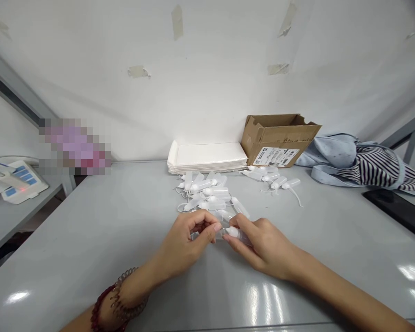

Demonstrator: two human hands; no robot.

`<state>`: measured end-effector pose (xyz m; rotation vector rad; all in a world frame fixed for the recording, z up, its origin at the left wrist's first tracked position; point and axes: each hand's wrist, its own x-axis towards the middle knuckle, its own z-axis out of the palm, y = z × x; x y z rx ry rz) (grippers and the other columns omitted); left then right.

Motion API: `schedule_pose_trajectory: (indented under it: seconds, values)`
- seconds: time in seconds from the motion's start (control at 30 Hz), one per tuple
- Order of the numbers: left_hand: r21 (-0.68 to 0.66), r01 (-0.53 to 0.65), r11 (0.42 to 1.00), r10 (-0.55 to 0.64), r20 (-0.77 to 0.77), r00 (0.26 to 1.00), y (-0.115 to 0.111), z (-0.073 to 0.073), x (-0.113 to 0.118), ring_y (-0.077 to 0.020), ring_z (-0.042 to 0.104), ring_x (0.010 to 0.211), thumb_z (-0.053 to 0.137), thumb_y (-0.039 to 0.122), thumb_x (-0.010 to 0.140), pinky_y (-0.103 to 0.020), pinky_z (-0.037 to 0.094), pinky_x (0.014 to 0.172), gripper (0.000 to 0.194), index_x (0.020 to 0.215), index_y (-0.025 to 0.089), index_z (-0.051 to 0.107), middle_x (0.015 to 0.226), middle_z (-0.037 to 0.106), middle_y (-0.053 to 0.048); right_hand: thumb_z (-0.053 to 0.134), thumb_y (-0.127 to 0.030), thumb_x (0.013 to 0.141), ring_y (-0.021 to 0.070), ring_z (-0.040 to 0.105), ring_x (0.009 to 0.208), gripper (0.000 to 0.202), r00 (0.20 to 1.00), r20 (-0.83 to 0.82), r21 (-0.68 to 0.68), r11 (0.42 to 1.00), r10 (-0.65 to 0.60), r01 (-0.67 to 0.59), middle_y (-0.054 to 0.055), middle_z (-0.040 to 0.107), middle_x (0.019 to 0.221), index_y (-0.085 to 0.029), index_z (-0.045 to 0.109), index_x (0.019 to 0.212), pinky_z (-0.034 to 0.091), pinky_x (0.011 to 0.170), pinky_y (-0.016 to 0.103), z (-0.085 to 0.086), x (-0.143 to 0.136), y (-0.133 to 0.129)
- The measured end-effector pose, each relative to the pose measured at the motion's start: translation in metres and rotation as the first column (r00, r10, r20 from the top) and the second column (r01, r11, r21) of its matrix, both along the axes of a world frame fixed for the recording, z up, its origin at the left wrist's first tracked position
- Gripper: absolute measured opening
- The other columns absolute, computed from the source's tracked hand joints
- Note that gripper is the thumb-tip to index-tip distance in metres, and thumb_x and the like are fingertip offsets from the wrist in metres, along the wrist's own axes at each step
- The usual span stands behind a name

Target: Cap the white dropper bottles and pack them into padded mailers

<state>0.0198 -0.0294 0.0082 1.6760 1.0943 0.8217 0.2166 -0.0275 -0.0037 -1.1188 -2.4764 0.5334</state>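
My right hand (259,240) is closed round a small translucent squeeze bottle (234,232) with a white top, which points left. A thin, needle-like tip shows at its end. My left hand (193,237) is closed in a pinch right at that tip; whatever lies between its thumb and finger is too small to make out. Just beyond both hands lies a pile of similar bottles (214,191), several with thin white cords or straps. Farther right, in front of the box, is a smaller group of such bottles (271,177).
A stack of white envelopes (207,157) lies against the wall beside an open cardboard box (279,140). To the right are a light blue bag (331,152), a striped cloth (380,166) and a black phone-like slab (397,210). A white device (24,182) sits on the left side table.
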Motion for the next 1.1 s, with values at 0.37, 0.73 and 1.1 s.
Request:
schedule_pose_trajectory:
  seconds: [0.37,0.73,1.1]
  values:
    - [0.056,-0.003,0.998,0.004,-0.02,1.0,-0.003,-0.008,0.001,-0.0107,0.05,0.059,0.049,0.027,0.087,-0.021,0.04,0.056,0.021,0.071,0.016,0.056,0.061,0.054,0.002,0.034,-0.033,0.095,0.0127,0.038,0.039,0.024,0.999,0.044,0.093,0.996,0.013,-0.017,-0.008,0.036,0.048,-0.014,0.049,0.094,0.026,0.044,0.023,-0.005,-0.001,-0.001]
    - [0.039,-0.049,0.998,0.045,0.103,0.994,-0.008,0.001,0.005,-0.0105,0.051,0.058,0.05,0.026,0.088,-0.022,0.044,0.056,0.021,0.075,0.016,0.062,0.064,0.059,0.0,0.043,-0.037,0.093,0.0072,0.03,0.041,0.02,0.977,-0.212,-0.229,0.973,-0.028,-0.021,-0.009,0.036,0.054,-0.018,0.05,0.089,0.027,0.044,0.02,0.008,-0.003,-0.001]
    - [-0.08,-0.08,0.994,0.097,0.242,0.965,-0.007,0.0,0.008,-0.009,0.049,0.055,0.056,0.025,0.084,-0.021,0.043,0.054,0.016,0.075,0.015,0.064,0.062,0.059,0.0,0.046,-0.038,0.091,0.007,0.031,0.043,0.02,0.954,-0.286,-0.339,0.941,-0.088,-0.014,-0.008,0.038,0.056,-0.019,0.05,0.086,0.026,0.043,0.021,0.009,-0.005,-0.003]
